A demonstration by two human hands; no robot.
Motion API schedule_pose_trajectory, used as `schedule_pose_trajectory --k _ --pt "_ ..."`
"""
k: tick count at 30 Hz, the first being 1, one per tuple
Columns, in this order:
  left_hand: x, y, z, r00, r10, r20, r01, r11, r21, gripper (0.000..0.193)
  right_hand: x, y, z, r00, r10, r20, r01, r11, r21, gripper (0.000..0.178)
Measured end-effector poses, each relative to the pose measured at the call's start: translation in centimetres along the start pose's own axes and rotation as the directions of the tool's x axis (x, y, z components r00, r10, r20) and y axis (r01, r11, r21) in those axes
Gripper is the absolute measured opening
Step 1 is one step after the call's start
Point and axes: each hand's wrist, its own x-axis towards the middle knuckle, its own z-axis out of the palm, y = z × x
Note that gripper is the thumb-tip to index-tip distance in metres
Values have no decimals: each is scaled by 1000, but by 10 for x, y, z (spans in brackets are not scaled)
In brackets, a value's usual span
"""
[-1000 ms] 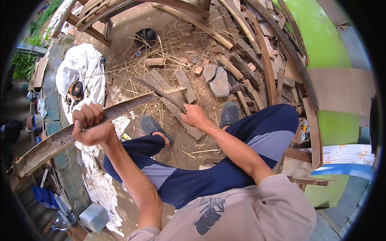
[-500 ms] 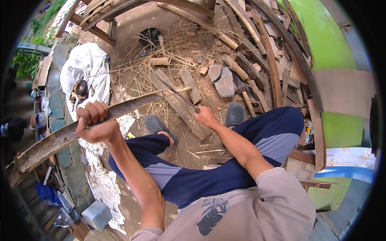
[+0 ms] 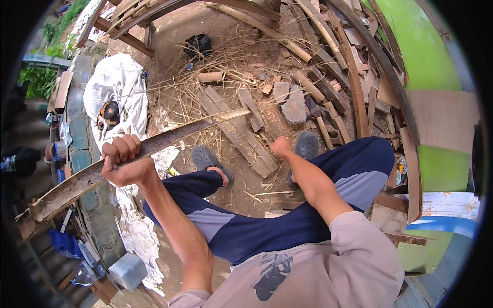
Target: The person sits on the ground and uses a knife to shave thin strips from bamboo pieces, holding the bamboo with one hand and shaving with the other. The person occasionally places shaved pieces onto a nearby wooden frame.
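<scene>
My left hand [image 3: 127, 160] is wrapped round a long split bamboo piece [image 3: 177, 134], its hollow side facing up. The bamboo slants from the lower left to a pale, freshly cut end over the ground ahead. To the right of that end, in front of my right shoe, my right hand [image 3: 281, 147] is closed in a fist round the handle of a long-bladed knife. The blade hardly shows now. Below the bamboo's pale end lies a flat wooden plank [image 3: 244, 141] on the ground, with a shorter board [image 3: 250, 109] beside it.
Bamboo strips litter the dirt around a black plastic bag [image 3: 197, 46]. Two grey stones [image 3: 294, 107] lie ahead, and a pile of timber [image 3: 354, 72] fills the right side. A calico cat [image 3: 109, 114] rests on a white sheet [image 3: 115, 77] at left. A wooden bench [image 3: 149, 25] stands far ahead.
My right hand has moved rightward, away from the bamboo, and the knife blade that crossed near the bamboo's end is hardly visible now. My left hand keeps its grip; the whole view has shifted slightly.
</scene>
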Motion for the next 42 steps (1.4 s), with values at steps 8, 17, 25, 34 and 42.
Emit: schedule_pose_trajectory --k 8,17,25,34,42 --pt "-9 8 -21 997 6 74 -2 999 -52 26 -116 -136 -63 950 -313 5 313 950 -2 24" --pt "-26 11 -25 983 3 183 25 989 -148 28 -185 -126 -54 844 -530 -78 533 846 16 25" --pt "-30 10 -22 978 17 208 9 992 -127 28 -193 -128 -76 943 -319 99 308 945 112 26" --pt "-23 10 -27 975 -25 219 58 987 -147 29 -181 -138 -53 847 -526 -80 532 832 157 25" --pt "-29 16 -38 991 -30 133 47 990 -131 29 -200 -138 -49 825 -559 -81 565 822 78 28"
